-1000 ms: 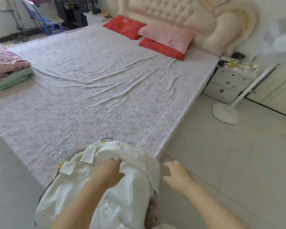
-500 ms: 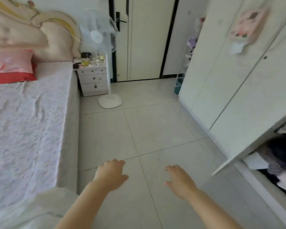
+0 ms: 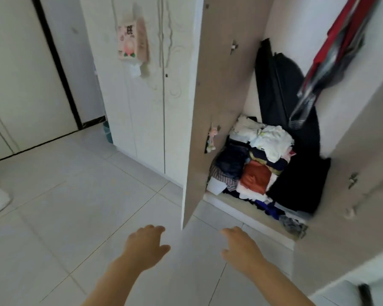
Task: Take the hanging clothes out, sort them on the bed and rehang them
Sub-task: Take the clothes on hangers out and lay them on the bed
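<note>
Since half a second ago the view has swung right: the bed and nightstand are gone from sight, and the open wardrobe that sat at the right edge now fills the right half. Both hands stay low and near over the tiled floor, holding nothing. The left hand has its fingers loosely spread and slightly bent; the right hand likewise has relaxed, spread fingers. The left wardrobe door stands swung out toward the viewer, its lower corner just beyond the gap between the hands. The right wardrobe door angles out on the right, so the two doors frame a narrow opening. Inside, the hanging clothes show as dark garments at the far back and a blurred red and grey garment at the upper right. Below them a pile of folded clothes reaches the front edge of the wardrobe floor, some pieces spilling over it. Left of the doors, bare floor runs far back to a closed room door, with a teal bin beside the closed wardrobe section.
</note>
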`<state>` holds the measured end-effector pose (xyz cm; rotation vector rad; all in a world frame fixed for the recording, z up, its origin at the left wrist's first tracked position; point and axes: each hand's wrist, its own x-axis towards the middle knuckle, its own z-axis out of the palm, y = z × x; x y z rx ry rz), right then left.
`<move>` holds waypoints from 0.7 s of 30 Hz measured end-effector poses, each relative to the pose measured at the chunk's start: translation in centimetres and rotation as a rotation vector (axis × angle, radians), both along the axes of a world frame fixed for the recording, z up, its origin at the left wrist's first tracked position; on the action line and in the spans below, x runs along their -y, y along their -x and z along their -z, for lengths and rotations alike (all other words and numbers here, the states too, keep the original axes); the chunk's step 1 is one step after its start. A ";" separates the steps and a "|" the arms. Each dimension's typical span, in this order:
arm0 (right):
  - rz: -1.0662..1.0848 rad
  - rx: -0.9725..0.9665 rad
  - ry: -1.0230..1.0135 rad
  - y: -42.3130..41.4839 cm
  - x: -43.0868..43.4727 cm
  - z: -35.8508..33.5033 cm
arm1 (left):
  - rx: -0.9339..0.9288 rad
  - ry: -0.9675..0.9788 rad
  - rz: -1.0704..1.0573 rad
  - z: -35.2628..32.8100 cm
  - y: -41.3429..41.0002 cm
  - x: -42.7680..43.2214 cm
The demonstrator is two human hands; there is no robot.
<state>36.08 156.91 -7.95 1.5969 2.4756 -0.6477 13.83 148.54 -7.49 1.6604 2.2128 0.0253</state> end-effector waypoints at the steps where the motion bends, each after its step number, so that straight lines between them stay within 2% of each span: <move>1: 0.040 -0.010 -0.005 -1.5 -1.3 -0.1 | -0.003 -0.006 0.039 -0.2 -1.1 -2.0; 10: 0.310 -0.031 -0.083 -9.3 -14.1 -0.8 | 0.006 -0.108 0.312 -0.9 -7.6 -20.4; 21: 0.451 -0.117 -0.249 -9.7 -33.3 -6.0 | 0.013 -0.240 0.492 -4.9 -9.9 -44.6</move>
